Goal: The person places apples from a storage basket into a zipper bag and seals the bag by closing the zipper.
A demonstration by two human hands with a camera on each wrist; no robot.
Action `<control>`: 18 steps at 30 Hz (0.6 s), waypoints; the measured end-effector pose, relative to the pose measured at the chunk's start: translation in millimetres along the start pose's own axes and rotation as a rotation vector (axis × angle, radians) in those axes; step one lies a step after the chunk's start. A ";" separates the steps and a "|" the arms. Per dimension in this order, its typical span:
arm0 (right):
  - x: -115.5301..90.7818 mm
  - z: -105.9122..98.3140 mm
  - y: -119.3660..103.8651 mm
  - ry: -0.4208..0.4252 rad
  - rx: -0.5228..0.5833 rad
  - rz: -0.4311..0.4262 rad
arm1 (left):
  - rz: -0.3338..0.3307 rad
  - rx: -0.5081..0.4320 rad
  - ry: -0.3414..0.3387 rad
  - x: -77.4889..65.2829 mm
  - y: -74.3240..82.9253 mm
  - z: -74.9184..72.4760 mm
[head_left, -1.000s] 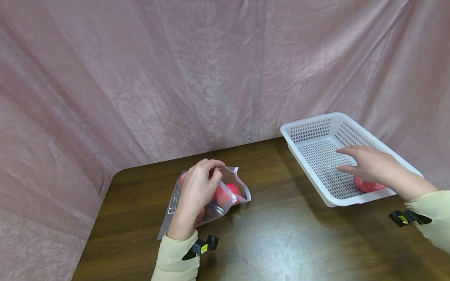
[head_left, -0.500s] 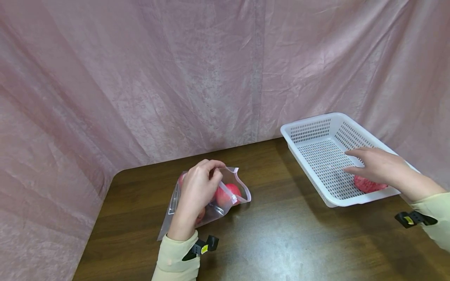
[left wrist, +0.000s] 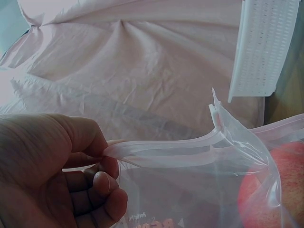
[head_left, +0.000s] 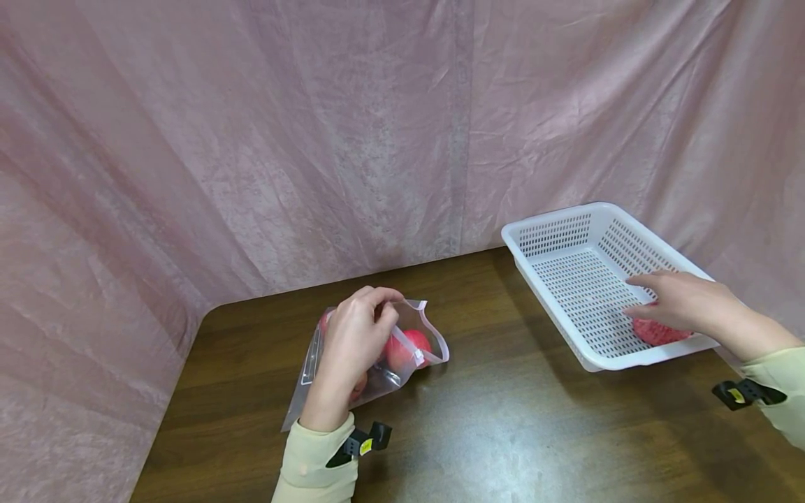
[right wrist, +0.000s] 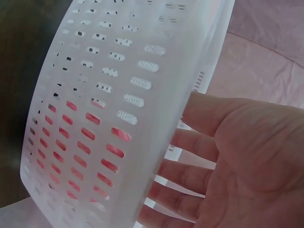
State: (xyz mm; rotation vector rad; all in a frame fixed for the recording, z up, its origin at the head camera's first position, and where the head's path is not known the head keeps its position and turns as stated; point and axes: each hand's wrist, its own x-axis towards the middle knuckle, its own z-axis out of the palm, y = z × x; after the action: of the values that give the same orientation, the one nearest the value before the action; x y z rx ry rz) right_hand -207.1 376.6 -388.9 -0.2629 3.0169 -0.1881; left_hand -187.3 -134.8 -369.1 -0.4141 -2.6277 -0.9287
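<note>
Right hand (head_left: 685,302) has shifted rightward over the basket (head_left: 578,286), fingers spread, partly hiding a reddish fruit (head_left: 657,334) inside; left hand (head_left: 357,330) pinches the edge of the bag (left wrist: 185,185) on the table (head_left: 503,426), obscuring its apples (head_left: 415,344).

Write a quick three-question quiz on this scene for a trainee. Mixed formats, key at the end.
1. Which hand pinches the rim of the clear bag?

2. The right hand reaches over the rim of:
A) the clear bag
B) the white basket
C) a glass bowl

3. True or false: the bag's mouth is zipped shut along its whole length.

Key
1. The left hand.
2. B. The wrist view also shows its fingers past the basket's rim.
3. False. The mouth gapes at one end, with a red fruit just inside.
</note>
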 end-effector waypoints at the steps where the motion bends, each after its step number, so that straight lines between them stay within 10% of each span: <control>1: 0.1 0.3 0.6 -0.002 0.002 -0.001 | 0.000 0.000 -0.001 -0.1 0.0 0.0; 18: -2.7 2.4 12.3 -0.066 0.035 -0.001 | 0.010 0.000 0.002 0.2 1.1 0.8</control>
State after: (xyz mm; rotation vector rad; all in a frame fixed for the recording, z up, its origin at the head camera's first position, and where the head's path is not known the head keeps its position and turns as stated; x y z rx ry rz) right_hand -206.2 388.9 -392.6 -0.2629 2.9456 -0.2269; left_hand -187.3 -133.5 -369.0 -0.4256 -2.6218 -0.9251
